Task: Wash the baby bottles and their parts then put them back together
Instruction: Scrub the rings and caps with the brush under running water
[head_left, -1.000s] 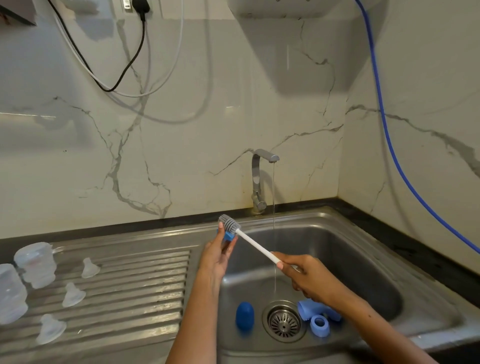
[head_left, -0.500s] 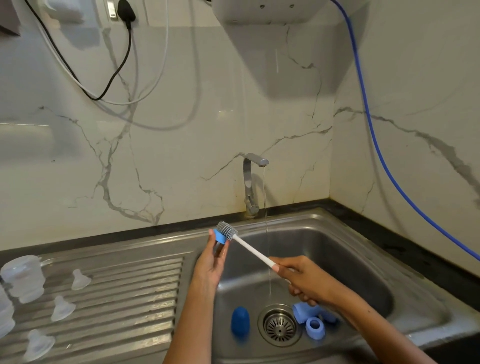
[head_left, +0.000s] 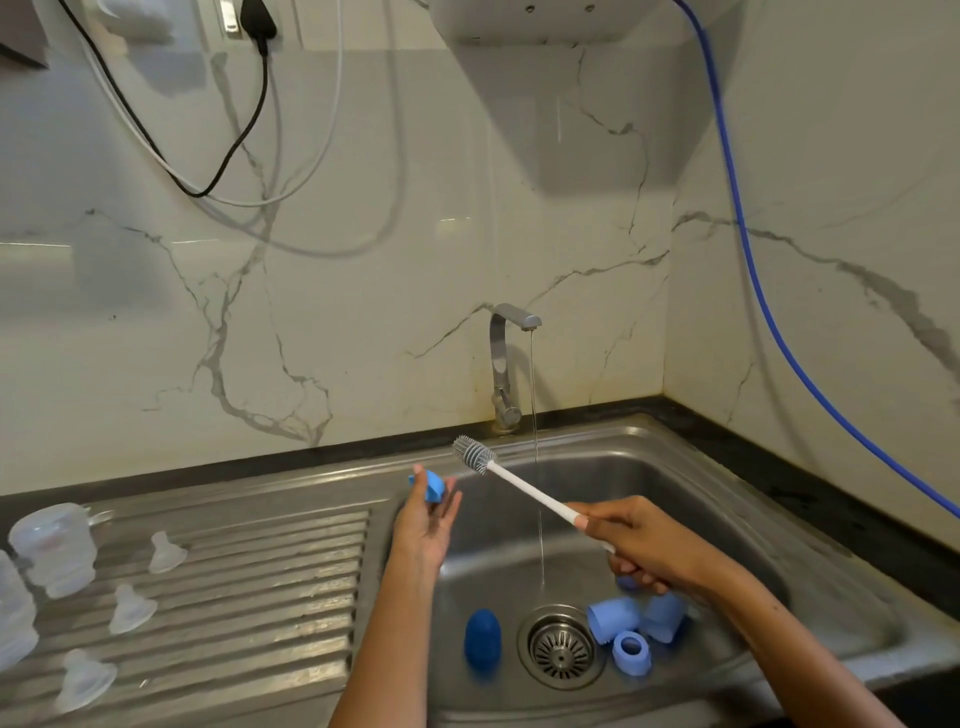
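Note:
My left hand (head_left: 426, 525) holds a small blue bottle part (head_left: 432, 486) at its fingertips over the left rim of the sink (head_left: 727, 519). My right hand (head_left: 631, 545) grips the white handle of a bottle brush (head_left: 511, 480), whose grey bristle head sits just up and right of the blue part, apart from it. In the basin lie a dark blue cap (head_left: 482, 638) and several light blue caps and rings (head_left: 631, 631) beside the drain (head_left: 561, 646). Clear bottles (head_left: 52, 548) and clear teats (head_left: 132, 608) stand on the drainboard at left.
A thin stream of water runs from the tap (head_left: 506, 364) into the basin between my hands. A blue hose (head_left: 769, 312) hangs along the right wall, and cables (head_left: 234, 145) hang on the back wall. The ridged drainboard (head_left: 260, 597) has bare room right of the teats.
The brush head has come off the blue part and now sits to its right. My left hand has tilted the part leftward. The view has shifted slightly.

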